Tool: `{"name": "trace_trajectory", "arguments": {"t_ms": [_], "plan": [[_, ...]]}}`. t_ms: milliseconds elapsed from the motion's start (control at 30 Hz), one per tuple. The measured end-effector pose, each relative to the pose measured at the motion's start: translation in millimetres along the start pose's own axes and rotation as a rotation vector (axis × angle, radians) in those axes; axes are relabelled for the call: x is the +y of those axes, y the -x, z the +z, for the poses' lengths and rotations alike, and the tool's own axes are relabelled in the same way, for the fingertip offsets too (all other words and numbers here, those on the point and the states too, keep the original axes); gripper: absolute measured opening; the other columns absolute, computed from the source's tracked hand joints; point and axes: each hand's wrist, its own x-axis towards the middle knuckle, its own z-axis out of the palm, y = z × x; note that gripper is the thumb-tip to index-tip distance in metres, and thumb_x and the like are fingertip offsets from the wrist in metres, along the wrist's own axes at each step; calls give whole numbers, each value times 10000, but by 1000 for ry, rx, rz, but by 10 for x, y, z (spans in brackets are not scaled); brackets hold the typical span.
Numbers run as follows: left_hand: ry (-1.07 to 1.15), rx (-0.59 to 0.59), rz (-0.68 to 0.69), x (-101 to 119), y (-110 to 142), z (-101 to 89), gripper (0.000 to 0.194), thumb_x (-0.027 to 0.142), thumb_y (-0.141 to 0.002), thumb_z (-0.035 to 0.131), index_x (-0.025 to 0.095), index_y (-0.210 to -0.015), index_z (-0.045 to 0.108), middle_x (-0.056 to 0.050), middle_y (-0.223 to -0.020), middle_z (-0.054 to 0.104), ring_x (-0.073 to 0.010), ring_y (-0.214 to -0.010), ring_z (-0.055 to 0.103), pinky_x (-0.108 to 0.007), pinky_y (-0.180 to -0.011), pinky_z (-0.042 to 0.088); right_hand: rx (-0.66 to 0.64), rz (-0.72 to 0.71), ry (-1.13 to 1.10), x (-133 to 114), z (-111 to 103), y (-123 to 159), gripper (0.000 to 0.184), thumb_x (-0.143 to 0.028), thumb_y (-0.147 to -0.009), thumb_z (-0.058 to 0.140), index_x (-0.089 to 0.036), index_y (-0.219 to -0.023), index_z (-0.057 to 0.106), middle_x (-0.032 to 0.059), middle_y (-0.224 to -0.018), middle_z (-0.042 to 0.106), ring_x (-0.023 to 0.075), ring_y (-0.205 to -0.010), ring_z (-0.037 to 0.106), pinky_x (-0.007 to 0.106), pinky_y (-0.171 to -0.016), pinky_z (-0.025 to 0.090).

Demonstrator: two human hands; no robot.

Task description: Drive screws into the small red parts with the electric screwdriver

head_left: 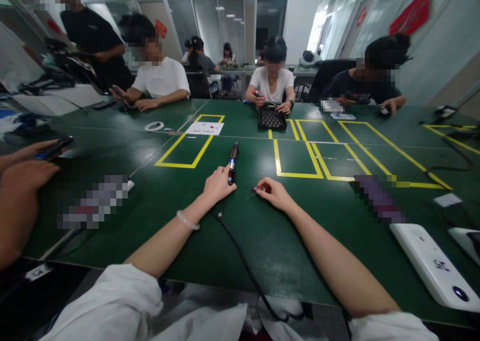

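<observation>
My left hand (218, 185) is closed around the near part of a slim black tube with a blue band (233, 157). The tube looks like a flashlight and points away from me over the green table (255, 236). A little to the right, the fingers of my right hand (276, 195) are pinched on a small dark piece with red on it (260, 188). Its kind is too small to tell, and my fingers cover part of it. The two hands are apart, close above the tabletop. A black cable (240, 253) with a ring end runs from between my hands toward my lap.
Yellow tape outlines (174, 166) mark the table. A white paper (205, 128) and a white roll (154, 126) lie ahead. Opposite, a person handles a black tray (272, 118). A white power bank (431, 266) lies at right. A neighbour's hands (28, 176) are at left.
</observation>
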Motion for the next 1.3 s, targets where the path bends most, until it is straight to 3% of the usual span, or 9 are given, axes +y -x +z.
{"name": "trace_trajectory", "arguments": {"t_ms": [167, 300, 833, 1300], "plan": [[59, -4, 181, 454, 82, 62, 678, 354, -800, 547, 239, -1427, 314, -102, -1220, 515, -253, -1045, 554, -337, -799, 483, 38, -2, -41, 26, 2, 4, 160, -308, -810, 609, -178, -891, 564, -33, -681, 530, 113, -594, 480, 233, -582, 381], [80, 16, 275, 609, 134, 121, 687, 307, -815, 533, 238, -1453, 290, -94, -1313, 485, -247, -1086, 534, -345, -858, 468, 77, 10, -93, 32, -4, 6, 168, -325, -807, 599, -178, -871, 546, -37, -666, 526, 108, -575, 468, 235, -571, 383], [104, 12, 303, 562, 126, 181, 666, 313, -833, 511, 191, -1454, 304, -101, -1361, 473, -255, -1124, 506, -366, -909, 445, 83, -8, -176, 68, -8, -2, 238, -384, -790, 643, -184, -857, 531, -36, -665, 514, 106, -561, 460, 237, -549, 383], [104, 20, 308, 560, 131, 186, 650, 318, -842, 499, 185, -1450, 311, -102, -1347, 484, -248, -1110, 508, -359, -914, 436, 134, -34, 88, -44, 2, 10, 126, -291, -792, 589, -196, -841, 522, -30, -646, 538, 120, -560, 503, 233, -558, 398]]}}
